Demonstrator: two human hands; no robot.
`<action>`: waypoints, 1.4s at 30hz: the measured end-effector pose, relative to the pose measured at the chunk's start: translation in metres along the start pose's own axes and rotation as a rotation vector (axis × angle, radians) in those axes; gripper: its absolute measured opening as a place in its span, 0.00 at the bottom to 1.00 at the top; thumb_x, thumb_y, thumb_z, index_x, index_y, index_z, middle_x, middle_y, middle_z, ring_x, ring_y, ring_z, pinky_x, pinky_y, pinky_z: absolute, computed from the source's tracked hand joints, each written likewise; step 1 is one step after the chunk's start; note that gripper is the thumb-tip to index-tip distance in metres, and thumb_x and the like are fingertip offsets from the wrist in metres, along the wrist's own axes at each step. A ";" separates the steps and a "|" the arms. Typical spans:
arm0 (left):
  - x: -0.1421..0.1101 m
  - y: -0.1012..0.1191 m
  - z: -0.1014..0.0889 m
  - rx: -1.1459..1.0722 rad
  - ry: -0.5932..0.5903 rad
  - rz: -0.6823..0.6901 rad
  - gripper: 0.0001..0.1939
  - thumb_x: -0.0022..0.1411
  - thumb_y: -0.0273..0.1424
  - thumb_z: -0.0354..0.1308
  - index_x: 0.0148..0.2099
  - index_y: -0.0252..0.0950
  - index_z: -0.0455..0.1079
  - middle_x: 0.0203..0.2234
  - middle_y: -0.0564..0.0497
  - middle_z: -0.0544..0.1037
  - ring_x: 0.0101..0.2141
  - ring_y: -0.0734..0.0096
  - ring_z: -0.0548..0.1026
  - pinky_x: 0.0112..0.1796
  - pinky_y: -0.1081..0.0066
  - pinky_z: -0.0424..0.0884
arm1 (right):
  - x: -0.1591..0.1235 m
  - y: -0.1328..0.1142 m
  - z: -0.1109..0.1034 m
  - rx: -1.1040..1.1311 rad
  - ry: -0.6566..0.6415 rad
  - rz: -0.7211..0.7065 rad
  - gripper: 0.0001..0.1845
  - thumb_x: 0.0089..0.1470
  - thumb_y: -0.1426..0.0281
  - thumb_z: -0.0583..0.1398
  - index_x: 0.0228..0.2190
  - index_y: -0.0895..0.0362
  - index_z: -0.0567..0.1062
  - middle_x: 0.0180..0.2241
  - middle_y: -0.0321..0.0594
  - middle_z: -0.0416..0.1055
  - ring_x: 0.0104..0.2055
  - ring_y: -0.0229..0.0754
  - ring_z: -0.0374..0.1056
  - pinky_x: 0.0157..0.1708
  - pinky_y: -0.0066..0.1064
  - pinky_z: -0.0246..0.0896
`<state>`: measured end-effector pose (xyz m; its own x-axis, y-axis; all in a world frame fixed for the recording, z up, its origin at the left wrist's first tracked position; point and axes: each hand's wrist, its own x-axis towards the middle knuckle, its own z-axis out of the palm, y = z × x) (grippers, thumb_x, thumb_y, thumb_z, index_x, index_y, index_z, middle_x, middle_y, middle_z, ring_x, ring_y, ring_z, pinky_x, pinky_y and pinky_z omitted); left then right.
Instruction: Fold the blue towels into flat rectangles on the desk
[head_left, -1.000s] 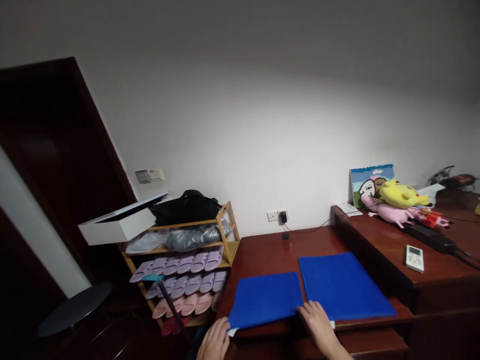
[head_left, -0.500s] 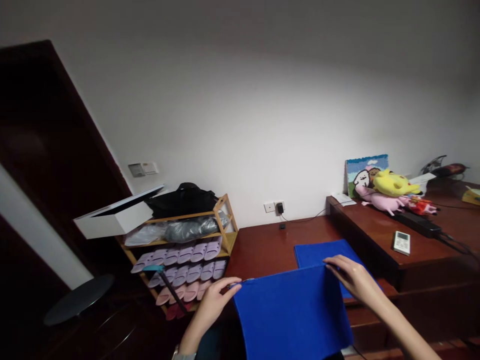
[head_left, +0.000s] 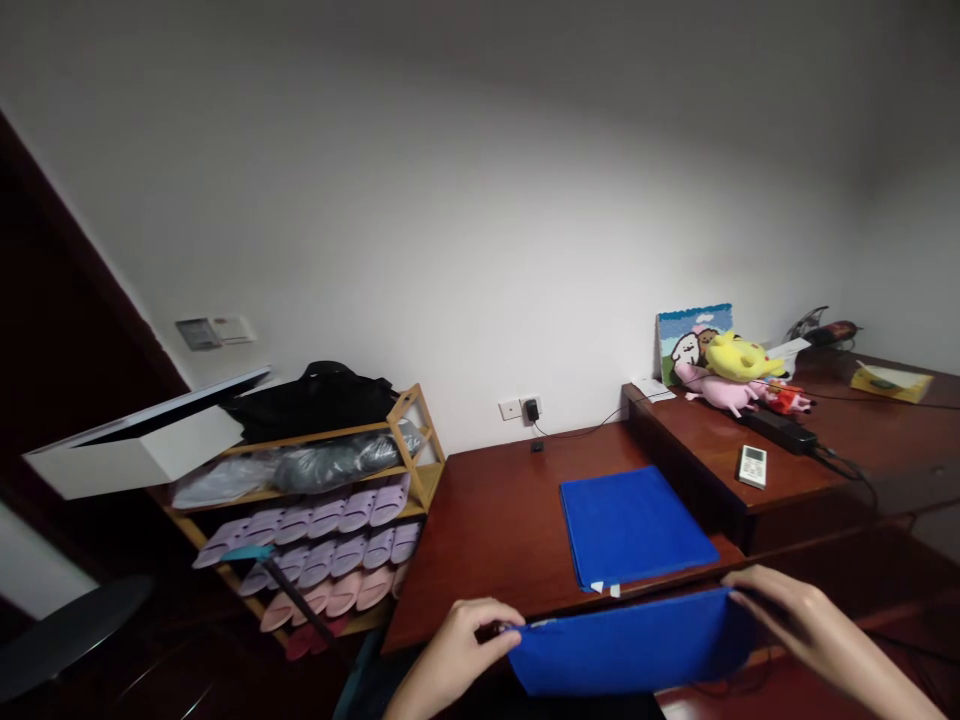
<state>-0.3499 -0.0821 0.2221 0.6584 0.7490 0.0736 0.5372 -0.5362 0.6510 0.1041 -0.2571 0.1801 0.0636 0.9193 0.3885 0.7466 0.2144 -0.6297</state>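
Observation:
My left hand [head_left: 472, 645] pinches the left upper corner of a blue cloth [head_left: 630, 645] between thumb and fingers. At the opposite upper corner, my right hand [head_left: 799, 615] is closed on its edge. The cloth is stretched between both hands in front of the desk's near edge, and its lower part is folded back or tilted out of sight. Just beyond it, a flat, squarish blue cloth piece [head_left: 637, 525] lies on the reddish-brown desk [head_left: 487, 540], with small white tags at its near edge. Neither hand touches that piece.
A wooden shoe rack [head_left: 420, 440] with several slippers, a black bag [head_left: 315, 400] and a white box [head_left: 142, 450] stands left. On the raised surface at right are plush toys [head_left: 739, 360], a remote control [head_left: 752, 466] and a black adapter [head_left: 780, 432]. A stool [head_left: 75, 630] is at lower left.
Both hands have moved lower and to the right in view with the blue cloth, which now shows as a shallower strip. The view has shifted, uncovering the cloth piece on the desk.

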 end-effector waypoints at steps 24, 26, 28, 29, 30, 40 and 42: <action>0.242 0.020 0.028 0.065 0.435 0.322 0.10 0.69 0.34 0.56 0.43 0.41 0.79 0.40 0.47 0.83 0.44 0.59 0.77 0.51 0.57 0.70 | 0.204 0.142 -0.031 -0.203 0.319 -0.067 0.17 0.64 0.62 0.53 0.44 0.54 0.78 0.44 0.48 0.79 0.46 0.50 0.75 0.50 0.42 0.69; 0.223 -0.004 0.068 0.182 0.384 0.346 0.11 0.71 0.33 0.54 0.44 0.41 0.79 0.41 0.48 0.83 0.44 0.60 0.77 0.50 0.57 0.70 | 0.166 0.166 0.003 -0.166 0.297 0.009 0.18 0.64 0.61 0.51 0.44 0.54 0.77 0.46 0.48 0.78 0.48 0.51 0.75 0.52 0.42 0.69; 0.203 -0.032 0.115 0.244 0.336 0.305 0.12 0.72 0.30 0.52 0.44 0.41 0.78 0.39 0.48 0.82 0.43 0.60 0.77 0.48 0.59 0.70 | 0.125 0.192 0.043 -0.127 0.247 0.127 0.19 0.63 0.60 0.50 0.43 0.53 0.78 0.47 0.47 0.79 0.48 0.51 0.75 0.51 0.41 0.70; 0.193 -0.047 0.138 0.271 0.302 0.283 0.12 0.72 0.29 0.52 0.43 0.41 0.78 0.38 0.48 0.82 0.42 0.61 0.77 0.47 0.59 0.70 | 0.105 0.205 0.063 -0.112 0.214 0.187 0.20 0.62 0.60 0.50 0.42 0.52 0.79 0.46 0.47 0.79 0.48 0.51 0.76 0.49 0.41 0.71; 0.184 -0.060 0.160 0.295 0.267 0.263 0.13 0.72 0.29 0.52 0.41 0.41 0.78 0.37 0.49 0.82 0.41 0.61 0.77 0.46 0.61 0.70 | 0.088 0.217 0.082 -0.092 0.170 0.229 0.20 0.61 0.60 0.50 0.42 0.52 0.79 0.46 0.47 0.79 0.48 0.52 0.76 0.49 0.41 0.72; 0.156 -0.092 0.218 0.358 0.395 0.254 0.13 0.72 0.26 0.50 0.46 0.45 0.75 0.39 0.50 0.81 0.40 0.63 0.78 0.44 0.64 0.72 | 0.036 0.260 0.131 -0.166 0.282 0.251 0.22 0.60 0.57 0.51 0.45 0.49 0.80 0.53 0.43 0.78 0.55 0.51 0.74 0.53 0.42 0.71; 0.154 -0.091 0.217 0.374 0.367 0.261 0.12 0.71 0.25 0.51 0.44 0.44 0.74 0.38 0.50 0.80 0.40 0.63 0.78 0.44 0.64 0.72 | 0.034 0.262 0.133 -0.165 0.283 0.257 0.22 0.60 0.57 0.51 0.45 0.50 0.80 0.51 0.44 0.78 0.53 0.51 0.75 0.52 0.42 0.72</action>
<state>-0.1831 -0.0020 0.0099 0.6039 0.6236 0.4963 0.5752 -0.7721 0.2703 0.2137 -0.1261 -0.0612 0.4242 0.8037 0.4172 0.7773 -0.0868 -0.6231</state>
